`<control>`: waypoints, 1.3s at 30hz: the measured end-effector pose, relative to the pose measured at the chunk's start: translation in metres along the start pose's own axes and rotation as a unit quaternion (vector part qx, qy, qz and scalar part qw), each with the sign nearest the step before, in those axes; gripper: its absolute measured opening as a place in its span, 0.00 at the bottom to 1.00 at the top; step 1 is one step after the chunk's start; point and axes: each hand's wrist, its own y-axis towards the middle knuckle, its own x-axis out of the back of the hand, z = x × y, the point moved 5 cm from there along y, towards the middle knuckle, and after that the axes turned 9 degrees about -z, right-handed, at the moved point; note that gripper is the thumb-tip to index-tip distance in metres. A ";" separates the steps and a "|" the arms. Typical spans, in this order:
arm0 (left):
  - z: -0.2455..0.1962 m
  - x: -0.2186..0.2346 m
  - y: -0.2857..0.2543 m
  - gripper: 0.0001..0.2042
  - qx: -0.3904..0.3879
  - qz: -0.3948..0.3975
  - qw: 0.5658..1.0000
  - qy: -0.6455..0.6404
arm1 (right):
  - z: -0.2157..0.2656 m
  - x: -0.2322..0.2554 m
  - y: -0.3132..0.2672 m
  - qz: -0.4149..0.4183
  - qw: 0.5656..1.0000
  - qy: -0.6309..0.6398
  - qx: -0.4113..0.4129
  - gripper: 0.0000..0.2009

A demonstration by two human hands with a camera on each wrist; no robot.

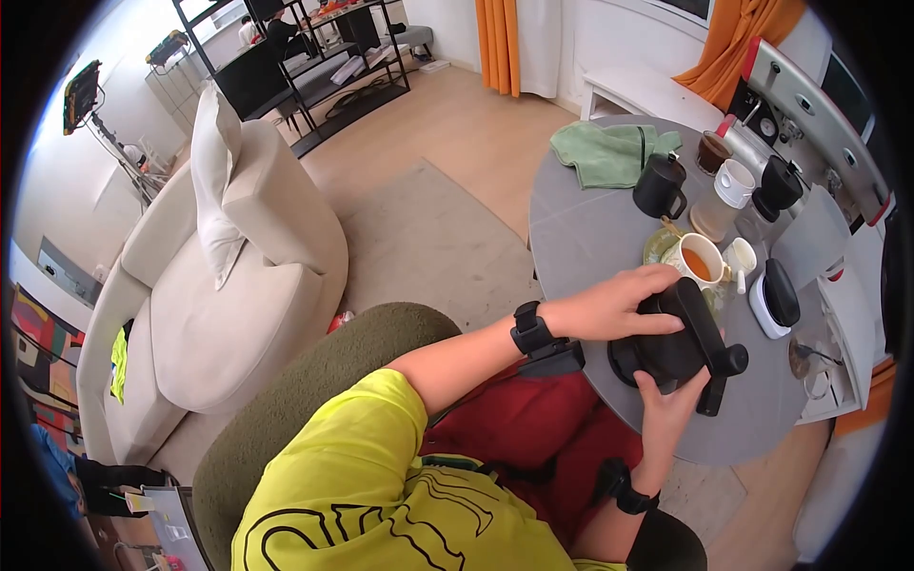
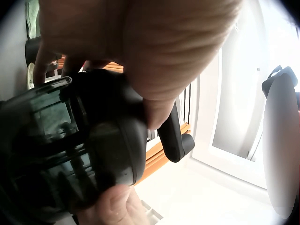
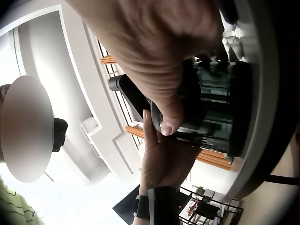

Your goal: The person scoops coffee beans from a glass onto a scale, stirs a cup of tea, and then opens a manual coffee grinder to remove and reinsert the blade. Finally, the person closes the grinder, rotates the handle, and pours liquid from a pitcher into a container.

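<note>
Both hands hold a black device (image 1: 657,354) with a long handle and round knob (image 1: 731,360) at the near part of the round table. My left hand (image 1: 624,303) grips its upper side, thumb across the top; my right hand (image 1: 671,404) holds the side closer to me. In the left wrist view the device (image 2: 101,145) has a shiny, see-through-looking wall, with the left hand (image 2: 126,47) over it and right fingers (image 2: 115,206) below. The right wrist view shows the right hand (image 3: 159,56) around the device (image 3: 215,108); its far-side fingers are mostly hidden.
On the grey table (image 1: 581,233) stand a cup of amber liquid (image 1: 700,259), a small white pitcher (image 1: 740,257), a black kettle (image 1: 659,186), a green cloth (image 1: 605,154), a glass of brown contents (image 1: 714,152) and a black-and-white device (image 1: 776,297). A beige sofa (image 1: 228,314) is left.
</note>
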 end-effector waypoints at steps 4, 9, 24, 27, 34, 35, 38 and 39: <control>-0.007 0.000 0.000 0.24 -0.014 -0.021 1.000 0.003 | -0.005 0.000 0.002 -0.002 1.000 0.011 -0.006 0.55; -0.014 -0.001 0.000 0.23 -0.033 -0.063 0.997 -0.011 | -0.022 0.003 -0.002 0.001 0.999 -0.017 -0.035 0.54; -0.035 0.022 0.012 0.15 -0.002 -0.186 0.954 -0.236 | -0.030 0.007 -0.005 -0.039 0.998 -0.038 -0.001 0.49; -0.042 0.057 0.003 0.13 0.049 -0.226 0.969 -0.088 | -0.008 0.001 0.000 -0.012 1.000 0.016 0.006 0.51; -0.006 0.118 -0.005 0.14 0.047 -0.335 0.939 -0.059 | -0.010 0.002 0.004 -0.014 1.000 0.021 0.008 0.57; 0.001 0.120 -0.007 0.14 0.047 -0.331 0.940 -0.062 | -0.009 0.002 0.005 -0.008 1.000 0.020 0.007 0.57; 0.028 0.124 -0.015 0.15 0.082 -0.340 0.936 -0.033 | -0.011 0.002 0.005 -0.006 1.000 0.019 0.007 0.57; 0.038 0.123 -0.017 0.16 0.106 -0.342 0.933 -0.043 | -0.012 0.002 0.005 -0.008 1.000 0.015 0.007 0.57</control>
